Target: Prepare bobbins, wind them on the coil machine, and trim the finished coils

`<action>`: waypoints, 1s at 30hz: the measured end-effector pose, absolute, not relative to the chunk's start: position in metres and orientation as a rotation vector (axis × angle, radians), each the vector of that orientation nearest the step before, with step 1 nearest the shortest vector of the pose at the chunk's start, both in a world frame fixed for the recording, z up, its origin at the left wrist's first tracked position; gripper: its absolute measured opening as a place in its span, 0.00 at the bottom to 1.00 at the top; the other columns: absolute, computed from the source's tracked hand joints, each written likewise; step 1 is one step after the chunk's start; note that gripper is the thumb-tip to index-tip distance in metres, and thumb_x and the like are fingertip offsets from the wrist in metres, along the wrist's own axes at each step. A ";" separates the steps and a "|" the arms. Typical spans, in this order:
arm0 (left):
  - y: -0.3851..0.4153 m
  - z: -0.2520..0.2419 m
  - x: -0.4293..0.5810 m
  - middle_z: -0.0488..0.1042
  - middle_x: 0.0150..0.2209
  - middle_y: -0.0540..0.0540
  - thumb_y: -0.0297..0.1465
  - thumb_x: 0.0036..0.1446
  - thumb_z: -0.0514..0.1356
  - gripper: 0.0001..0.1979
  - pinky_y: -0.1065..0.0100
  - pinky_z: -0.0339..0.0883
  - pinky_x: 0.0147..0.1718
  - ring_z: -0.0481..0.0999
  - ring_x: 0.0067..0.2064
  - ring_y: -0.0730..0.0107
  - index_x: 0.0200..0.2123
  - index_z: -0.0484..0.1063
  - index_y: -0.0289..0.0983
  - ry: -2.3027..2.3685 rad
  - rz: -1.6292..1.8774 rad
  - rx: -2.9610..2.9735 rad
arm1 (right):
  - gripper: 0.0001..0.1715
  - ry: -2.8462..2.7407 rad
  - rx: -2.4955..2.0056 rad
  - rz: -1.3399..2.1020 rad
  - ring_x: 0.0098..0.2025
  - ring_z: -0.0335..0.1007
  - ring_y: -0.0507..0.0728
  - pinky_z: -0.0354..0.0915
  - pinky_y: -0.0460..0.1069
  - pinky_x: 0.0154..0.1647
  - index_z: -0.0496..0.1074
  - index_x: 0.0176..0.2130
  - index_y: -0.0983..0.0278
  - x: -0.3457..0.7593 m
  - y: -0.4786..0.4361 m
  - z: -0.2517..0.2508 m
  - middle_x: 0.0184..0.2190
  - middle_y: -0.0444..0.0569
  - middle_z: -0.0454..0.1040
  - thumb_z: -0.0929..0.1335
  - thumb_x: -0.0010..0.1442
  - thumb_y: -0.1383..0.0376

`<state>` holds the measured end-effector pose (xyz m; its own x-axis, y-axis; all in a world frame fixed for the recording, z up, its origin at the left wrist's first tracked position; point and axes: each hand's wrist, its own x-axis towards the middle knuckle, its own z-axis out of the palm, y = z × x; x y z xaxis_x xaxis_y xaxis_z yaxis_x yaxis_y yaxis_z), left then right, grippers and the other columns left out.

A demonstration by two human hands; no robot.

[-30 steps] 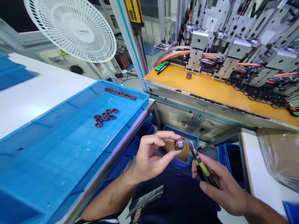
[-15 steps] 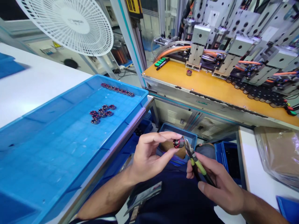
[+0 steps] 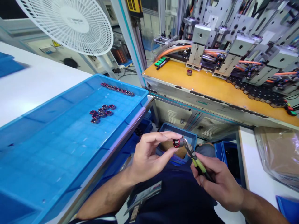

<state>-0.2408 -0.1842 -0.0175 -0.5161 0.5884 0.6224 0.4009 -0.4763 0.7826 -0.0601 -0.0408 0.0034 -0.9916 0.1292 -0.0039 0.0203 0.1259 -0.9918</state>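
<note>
While left hand point(image 3: 149, 155) pinches one stator point(image 3: 177, 143), one cutter point(image 3: 195, 160) touches it.

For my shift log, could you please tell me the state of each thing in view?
Left hand: pinching a wound coil.
Right hand: gripping cutters, tip at the coil.
Blue tray: holds a cluster and a row of coils.
Fan: spinning or not, cannot tell.
Orange bench: one coil on it.

No lettering could be read; the white fan point(image 3: 67, 25) hub and yellow label point(image 3: 133, 6) probably bore print, too blurred.
</note>
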 end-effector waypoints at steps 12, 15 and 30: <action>-0.176 -0.020 -0.253 0.82 0.40 0.42 0.28 0.44 0.73 0.12 0.72 0.77 0.39 0.82 0.39 0.70 0.34 0.79 0.36 1.172 2.085 0.511 | 0.29 -2.688 -0.298 0.926 0.46 0.73 0.59 0.68 0.51 0.50 0.68 0.59 0.64 -0.085 0.008 0.020 0.44 0.53 0.76 0.65 0.57 0.70; -0.178 -0.026 -0.252 0.83 0.37 0.43 0.32 0.36 0.77 0.16 0.71 0.77 0.34 0.82 0.33 0.69 0.31 0.80 0.35 1.098 2.005 0.238 | 0.30 -2.561 -0.425 0.399 0.47 0.73 0.59 0.66 0.51 0.52 0.69 0.58 0.68 -0.118 0.062 0.042 0.48 0.55 0.76 0.66 0.56 0.68; -0.273 -0.029 -0.408 0.81 0.42 0.37 0.39 0.31 0.77 0.32 0.56 0.76 0.46 0.82 0.40 0.57 0.42 0.78 0.30 2.119 1.802 0.158 | 0.26 -2.652 -0.806 -0.050 0.49 0.71 0.63 0.63 0.52 0.48 0.76 0.49 0.72 -0.222 0.193 0.034 0.51 0.62 0.76 0.67 0.60 0.55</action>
